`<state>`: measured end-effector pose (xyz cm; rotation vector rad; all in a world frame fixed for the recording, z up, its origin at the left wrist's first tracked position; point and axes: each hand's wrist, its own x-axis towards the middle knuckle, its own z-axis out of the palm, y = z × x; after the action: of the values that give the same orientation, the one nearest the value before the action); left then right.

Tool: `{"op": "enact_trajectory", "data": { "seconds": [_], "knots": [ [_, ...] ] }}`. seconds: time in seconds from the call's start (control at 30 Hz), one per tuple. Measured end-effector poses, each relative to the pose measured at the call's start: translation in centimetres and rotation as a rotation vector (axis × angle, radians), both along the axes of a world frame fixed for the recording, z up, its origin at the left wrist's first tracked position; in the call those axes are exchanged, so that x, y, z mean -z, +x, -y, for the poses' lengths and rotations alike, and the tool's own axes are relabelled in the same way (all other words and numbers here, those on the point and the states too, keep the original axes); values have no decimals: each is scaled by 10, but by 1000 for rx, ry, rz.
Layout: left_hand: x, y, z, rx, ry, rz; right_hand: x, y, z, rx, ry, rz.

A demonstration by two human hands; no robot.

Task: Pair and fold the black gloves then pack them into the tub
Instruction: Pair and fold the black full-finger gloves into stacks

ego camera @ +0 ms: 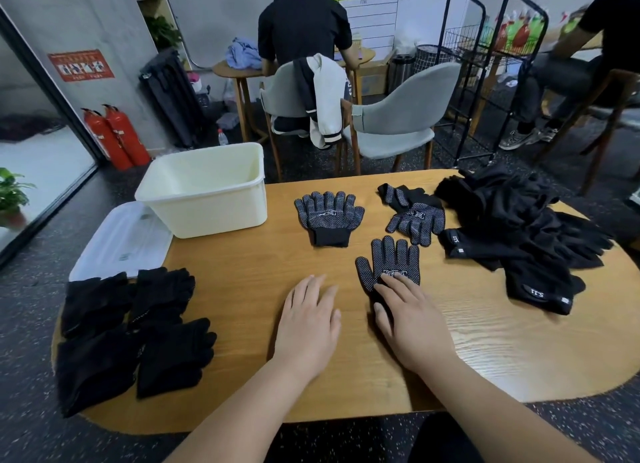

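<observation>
A dotted black glove [389, 260] lies flat near the table's middle, and my right hand [408, 319] presses on its cuff with straight fingers. My left hand [308, 319] rests flat on the bare wood just to its left, holding nothing. Further back lie a stacked dotted pair [327, 216] and a crumpled dotted glove [414, 215]. A heap of plain black gloves [516, 230] covers the right side. Several folded black gloves [131, 331] sit at the left edge. The cream tub [204, 216] stands at the back left with nothing inside.
The tub's clear lid [121, 241] lies left of it, overhanging the oval wooden table [242, 376]. Grey chairs [398, 119], a black wire rack [485, 64] and two seated people are behind the table. Red fire extinguishers [116, 137] stand by the wall.
</observation>
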<state>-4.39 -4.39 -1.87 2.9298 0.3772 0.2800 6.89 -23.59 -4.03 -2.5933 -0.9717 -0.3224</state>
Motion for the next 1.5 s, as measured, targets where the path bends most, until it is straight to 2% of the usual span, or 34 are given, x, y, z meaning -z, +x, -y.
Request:
{"op": "enact_trajectory", "data": {
  "seconds": [0.1,0.3,0.43,0.87,1.0,1.1,1.27,1.37,1.43,1.5],
  "knots": [
    [-11,30,-8,50,30,-12,0,-1,1,-7,11,4],
    [-28,83,-33,130,136,-217,1,1,0,12,-4,-15],
    [-32,100,-47,132,141,-308,-1,2,-1,21,-25,-45],
    [-45,111,-59,180,161,-341,-6,0,-1,41,-56,-80],
    [-55,116,-65,163,132,-275,-8,-1,-1,46,-85,-95],
    [-74,121,-75,105,93,-156,-10,-1,-1,43,-85,-106],
    [-111,108,-86,52,104,249,-12,-3,0,51,-86,-116],
    [-99,71,-78,227,141,500,-12,-3,0,58,-70,-124],
    [-68,37,-67,361,171,485,-10,-3,0,56,-42,-116],
    [-28,4,-56,437,182,341,-7,-1,0,46,-16,-96]
  ]
}}
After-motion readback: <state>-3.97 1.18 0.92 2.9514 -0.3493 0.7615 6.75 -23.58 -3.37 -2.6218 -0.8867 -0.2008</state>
